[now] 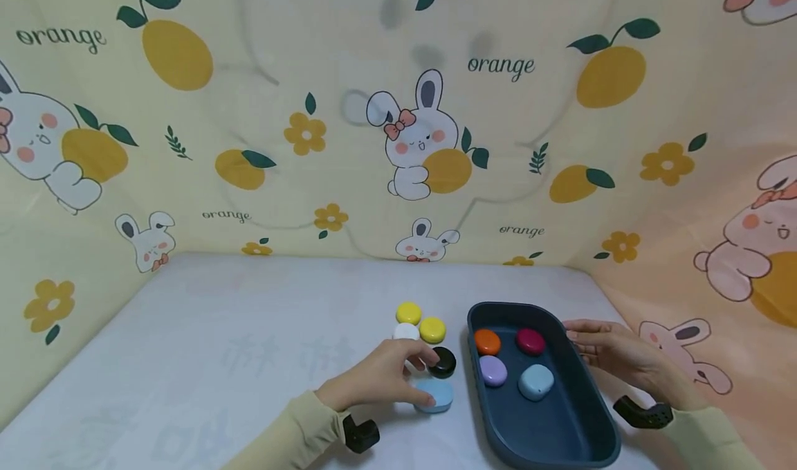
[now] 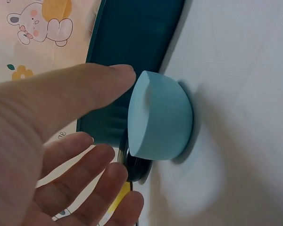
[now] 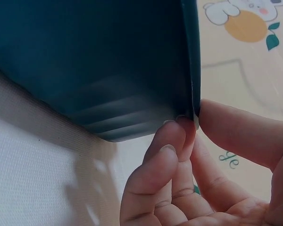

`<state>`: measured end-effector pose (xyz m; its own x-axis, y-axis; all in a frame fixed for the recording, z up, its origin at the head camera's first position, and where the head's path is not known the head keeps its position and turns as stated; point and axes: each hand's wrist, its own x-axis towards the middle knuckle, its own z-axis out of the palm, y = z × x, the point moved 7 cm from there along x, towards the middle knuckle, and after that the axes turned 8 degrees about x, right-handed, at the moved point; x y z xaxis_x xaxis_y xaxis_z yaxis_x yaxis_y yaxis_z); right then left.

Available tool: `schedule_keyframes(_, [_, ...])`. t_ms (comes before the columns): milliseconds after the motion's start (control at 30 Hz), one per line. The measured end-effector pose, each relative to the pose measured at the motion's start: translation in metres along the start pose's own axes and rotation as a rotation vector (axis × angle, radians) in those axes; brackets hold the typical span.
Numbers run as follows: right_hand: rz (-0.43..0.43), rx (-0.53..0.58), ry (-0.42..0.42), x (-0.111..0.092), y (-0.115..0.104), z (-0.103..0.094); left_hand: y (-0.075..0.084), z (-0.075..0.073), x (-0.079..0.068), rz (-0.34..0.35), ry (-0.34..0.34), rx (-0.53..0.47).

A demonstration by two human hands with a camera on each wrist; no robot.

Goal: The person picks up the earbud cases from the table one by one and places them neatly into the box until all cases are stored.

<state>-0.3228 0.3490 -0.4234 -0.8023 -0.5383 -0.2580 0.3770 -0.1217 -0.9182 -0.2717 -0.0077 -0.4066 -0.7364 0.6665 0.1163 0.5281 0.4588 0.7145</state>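
My left hand (image 1: 389,373) hovers with spread, slightly bent fingers over a light blue rounded block (image 1: 438,395). In the left wrist view its thumb (image 2: 96,82) lies right at the block's upper edge, while the other fingers stay below and apart. A glossy black round piece (image 1: 443,363) sits just behind the block, near the fingertips. On the right, my right hand (image 1: 623,356) pinches the rim of a dark blue tray (image 1: 575,366). The right wrist view has the thumb (image 3: 240,132) on one side of that rim and curled fingers beneath it.
Inside the tray lie orange (image 1: 487,342), magenta (image 1: 530,341), lilac (image 1: 493,371) and light blue (image 1: 536,382) round pieces. Two yellow pieces (image 1: 408,313) and a white one (image 1: 406,331) lie beyond the left hand. A patterned cloth (image 1: 349,179) rises behind the white table (image 1: 249,345).
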Motion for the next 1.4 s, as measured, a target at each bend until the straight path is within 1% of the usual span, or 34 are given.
schedule_keyframes(300, [0.0,0.009,-0.024,0.001,0.0,0.002,-0.007,0.003,-0.002,0.003,-0.011,-0.032])
schedule_keyframes(533, [0.007,0.016,-0.017,-0.001,0.003,0.0,-0.008,0.008,-0.002,-0.035,-0.046,-0.05])
schedule_keyframes(667, [0.003,0.018,-0.017,-0.002,0.003,0.001,-0.008,0.009,-0.003,-0.05,-0.057,-0.037])
schedule_keyframes(800, [-0.002,0.02,-0.025,-0.001,0.002,0.002,-0.009,0.009,-0.002,-0.049,-0.068,-0.021])
schedule_keyframes(933, [-0.009,0.013,-0.025,0.0,0.0,0.003,-0.01,0.01,-0.001,-0.043,-0.084,-0.027])
schedule_keyframes(1167, [-0.007,0.007,0.007,-0.001,-0.001,0.002,-0.009,0.011,-0.002,-0.064,-0.093,-0.04])
schedule_keyframes(1400, [-0.009,0.004,-0.001,-0.001,-0.001,0.003,-0.01,0.013,-0.003,-0.062,-0.096,-0.035])
